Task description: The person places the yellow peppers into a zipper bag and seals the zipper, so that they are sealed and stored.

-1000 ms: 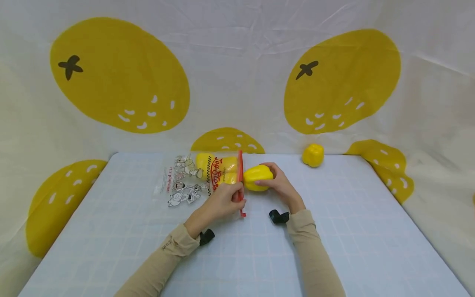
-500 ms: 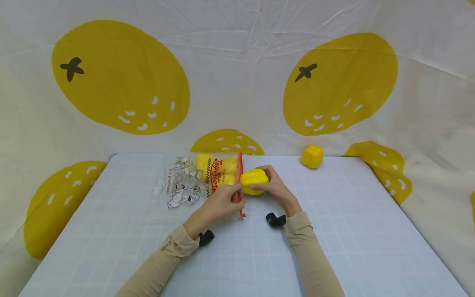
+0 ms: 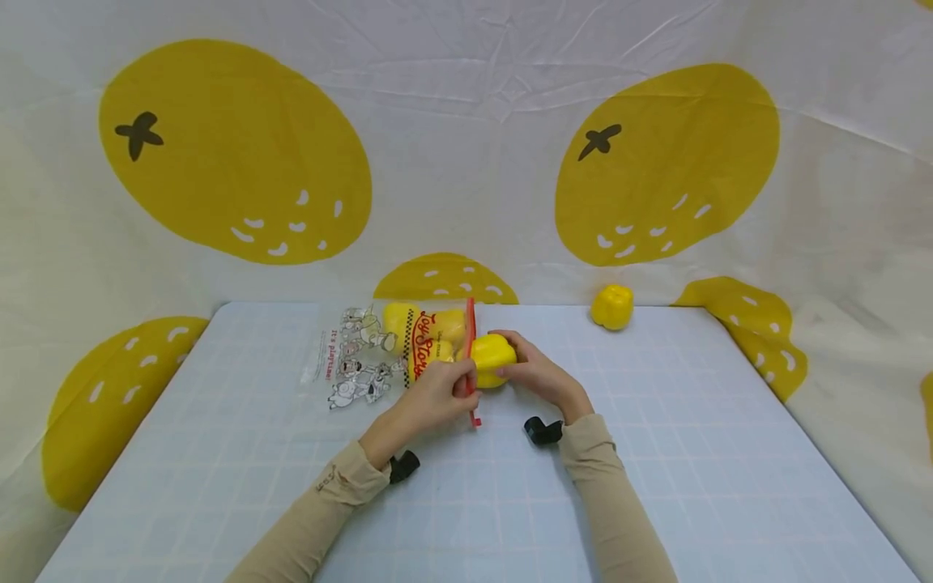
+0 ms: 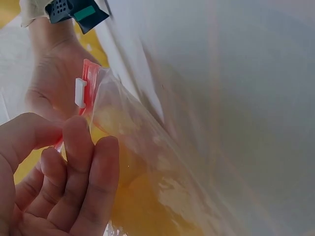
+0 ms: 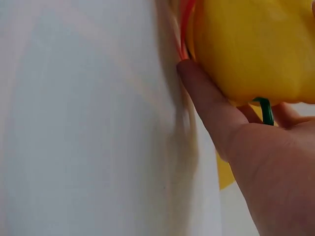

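Right hand [image 3: 545,377] grips yellow pepper [image 3: 492,353], seemingly partly inside clear bag [image 3: 359,374]; left hand [image 3: 440,394] pinches the bag's red edge [image 3: 470,320]. Best lift that edge well clear and feed the pepper in level, avoiding snags or shoving the bag along.

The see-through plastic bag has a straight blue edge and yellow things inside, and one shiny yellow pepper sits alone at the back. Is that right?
Almost! The straight edge of the see-through plastic bag is red, not blue; the head view shows it. The rest stands: yellow things are inside, and one shiny yellow pepper sits alone at the back.
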A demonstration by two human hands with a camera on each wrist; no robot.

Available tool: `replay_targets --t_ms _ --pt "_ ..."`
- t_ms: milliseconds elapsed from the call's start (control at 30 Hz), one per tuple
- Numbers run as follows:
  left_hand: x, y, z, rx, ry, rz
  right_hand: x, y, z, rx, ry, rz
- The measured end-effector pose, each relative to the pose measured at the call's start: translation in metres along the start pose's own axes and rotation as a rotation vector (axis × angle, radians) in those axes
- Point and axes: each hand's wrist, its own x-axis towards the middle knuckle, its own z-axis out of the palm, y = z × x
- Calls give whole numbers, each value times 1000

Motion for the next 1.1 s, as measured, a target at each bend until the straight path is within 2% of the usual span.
replay_targets --t_ms 67,167,367,633,833,1100 --pt "0 0 0 -4 2 3 -1 2 -3 37 -22 -24" --pt "0 0 -1 -10 -2 12 0 3 -3 55 -11 -37" --pt "-1 0 -1 -8 -11 -5 4 3 1 38 23 -25" --pt "-1 1 -2 7 -10 -33 3 3 -2 -21 -29 -63" --pt "0 1 -1 15 -8 -27 2 4 -5 -25 -23 -75" --pt "1 3 -2 11 -11 -14 6 -2 5 -47 12 -84"
